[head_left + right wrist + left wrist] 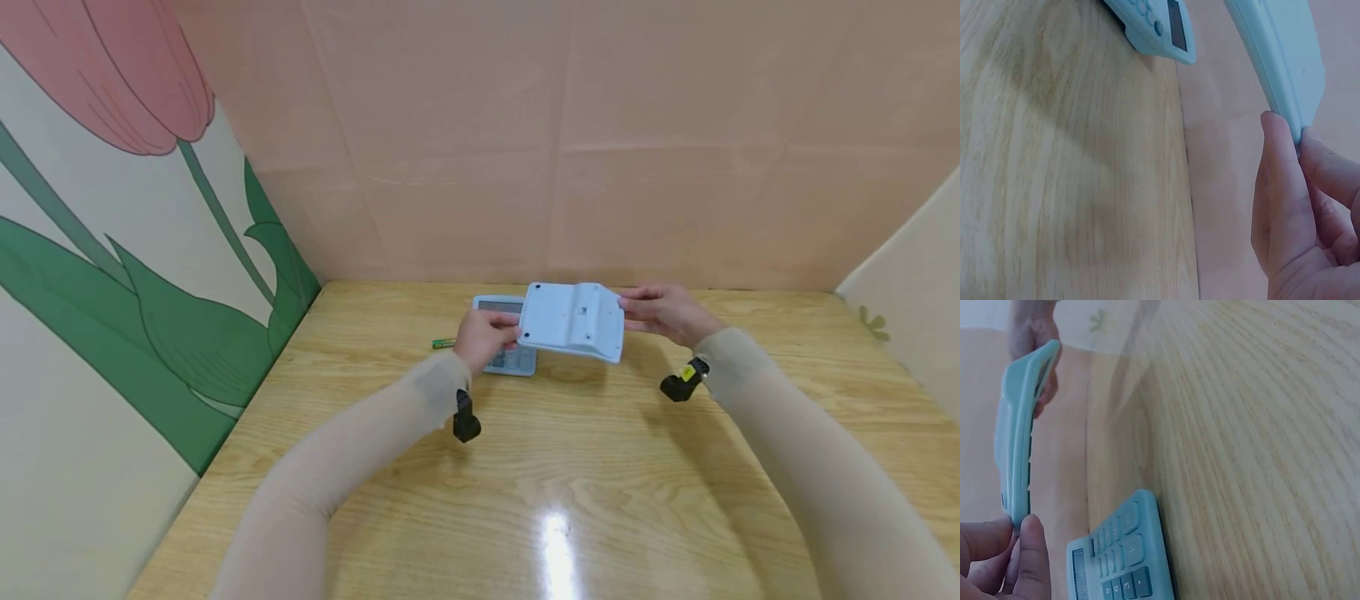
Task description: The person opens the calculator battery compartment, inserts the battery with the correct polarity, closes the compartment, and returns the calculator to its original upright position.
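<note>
Above the table, both hands hold a light blue calculator (558, 317) with its back turned up and its keys facing down. My left hand (482, 337) pinches one end between thumb and fingers, also seen in the left wrist view. At the other end my right hand (663, 312) pinches the edge with thumb and fingertips, as the right wrist view shows. Below and to the left, a second light blue calculator (1141, 550) lies on the table, keys and display up, partly covered by the left hand and the held calculator in the head view.
A green battery-like stick (444, 343) lies left of the second calculator. The wooden table (420, 517) meets a pink covered wall (465, 167) behind the calculators. A tulip-printed panel (150, 250) stands at the left and a pale panel (915, 292) at the right.
</note>
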`<state>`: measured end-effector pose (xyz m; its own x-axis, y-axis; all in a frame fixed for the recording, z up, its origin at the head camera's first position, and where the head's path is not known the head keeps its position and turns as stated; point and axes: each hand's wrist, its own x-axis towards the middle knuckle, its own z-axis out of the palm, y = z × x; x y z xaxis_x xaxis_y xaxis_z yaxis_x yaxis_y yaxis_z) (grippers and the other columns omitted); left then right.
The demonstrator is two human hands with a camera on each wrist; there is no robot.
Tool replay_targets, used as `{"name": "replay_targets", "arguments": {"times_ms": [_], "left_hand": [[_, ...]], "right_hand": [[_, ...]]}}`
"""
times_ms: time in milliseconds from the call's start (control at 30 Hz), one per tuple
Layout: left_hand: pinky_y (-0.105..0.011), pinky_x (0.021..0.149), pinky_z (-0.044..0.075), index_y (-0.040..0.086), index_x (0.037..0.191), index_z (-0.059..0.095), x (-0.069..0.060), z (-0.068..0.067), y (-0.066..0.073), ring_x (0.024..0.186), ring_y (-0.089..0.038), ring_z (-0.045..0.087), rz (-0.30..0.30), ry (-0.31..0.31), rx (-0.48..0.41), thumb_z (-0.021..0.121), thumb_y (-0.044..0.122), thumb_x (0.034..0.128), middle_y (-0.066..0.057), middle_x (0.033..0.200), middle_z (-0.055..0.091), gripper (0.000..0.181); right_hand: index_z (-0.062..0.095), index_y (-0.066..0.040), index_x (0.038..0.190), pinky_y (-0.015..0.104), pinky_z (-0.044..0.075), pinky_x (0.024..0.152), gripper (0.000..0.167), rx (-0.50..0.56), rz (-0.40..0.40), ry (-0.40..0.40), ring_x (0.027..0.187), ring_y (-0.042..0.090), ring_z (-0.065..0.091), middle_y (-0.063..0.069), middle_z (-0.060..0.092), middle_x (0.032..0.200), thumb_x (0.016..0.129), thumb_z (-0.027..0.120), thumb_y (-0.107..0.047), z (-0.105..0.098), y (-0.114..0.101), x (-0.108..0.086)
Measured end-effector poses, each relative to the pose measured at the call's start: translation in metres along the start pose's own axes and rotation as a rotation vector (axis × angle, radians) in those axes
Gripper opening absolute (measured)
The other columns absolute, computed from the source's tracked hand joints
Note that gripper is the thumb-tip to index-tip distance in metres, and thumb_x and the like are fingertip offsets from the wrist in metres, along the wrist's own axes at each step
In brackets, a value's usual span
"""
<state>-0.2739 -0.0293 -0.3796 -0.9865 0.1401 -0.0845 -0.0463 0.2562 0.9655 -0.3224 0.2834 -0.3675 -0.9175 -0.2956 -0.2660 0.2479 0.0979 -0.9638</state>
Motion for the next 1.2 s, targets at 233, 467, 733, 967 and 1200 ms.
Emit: {"name": "replay_targets", "arguments": {"times_ms": [233,467,733,967,1200], "left_hand": [[-0.041,0.089,0.057,-0.004,0.111,0.066,-0.007,0.003,-0.005,0.094,-0.031,0.069,-0.042,-0.038,-0.004,0.066,0.005,0.0912,-0.016,0.104,0.068,0.021],[-0.043,0.09,0.057,-0.006,0.11,0.064,-0.017,0.007,-0.008,0.083,-0.023,0.07,-0.098,-0.09,-0.077,0.068,0.0,0.0885,-0.017,0.101,0.066,0.022],[-0.041,0.086,0.059,-0.002,0.103,0.064,-0.029,0.011,-0.017,0.078,-0.021,0.069,-0.174,-0.164,-0.048,0.072,0.003,0.0857,-0.013,0.095,0.064,0.02],[-0.036,0.078,0.061,-0.003,0.101,0.06,-0.036,0.016,-0.024,0.075,-0.022,0.069,-0.248,-0.216,-0.028,0.073,-0.001,0.0836,-0.014,0.092,0.062,0.021],[-0.03,0.072,0.062,-0.002,0.099,0.057,-0.038,0.022,-0.034,0.074,-0.021,0.069,-0.322,-0.271,-0.003,0.072,-0.004,0.0832,-0.014,0.094,0.06,0.022]], "right_hand": [[0.058,-0.005,0.116,0.037,0.055,0.094,0.02,-0.104,0.007,-0.018,0.091,0.011,0.068,-0.004,0.069,0.098,0.097,0.058,-0.012,-0.003,0.008,-0.001],[0.052,0.001,0.123,0.044,0.051,0.099,0.031,-0.179,0.036,-0.056,0.094,0.013,0.068,-0.002,0.066,0.104,0.098,0.058,-0.014,-0.006,0.02,-0.008],[0.047,0.007,0.123,0.043,0.053,0.095,0.031,-0.205,0.076,-0.138,0.096,0.017,0.067,0.004,0.063,0.108,0.098,0.057,-0.011,-0.005,0.03,-0.017],[0.047,0.008,0.121,0.043,0.055,0.092,0.03,-0.24,0.121,-0.194,0.096,0.02,0.068,0.009,0.065,0.107,0.098,0.056,-0.008,-0.005,0.035,-0.022],[0.048,0.008,0.116,0.037,0.058,0.087,0.025,-0.277,0.175,-0.246,0.091,0.019,0.068,0.01,0.066,0.101,0.098,0.056,-0.006,-0.004,0.039,-0.024]]}}
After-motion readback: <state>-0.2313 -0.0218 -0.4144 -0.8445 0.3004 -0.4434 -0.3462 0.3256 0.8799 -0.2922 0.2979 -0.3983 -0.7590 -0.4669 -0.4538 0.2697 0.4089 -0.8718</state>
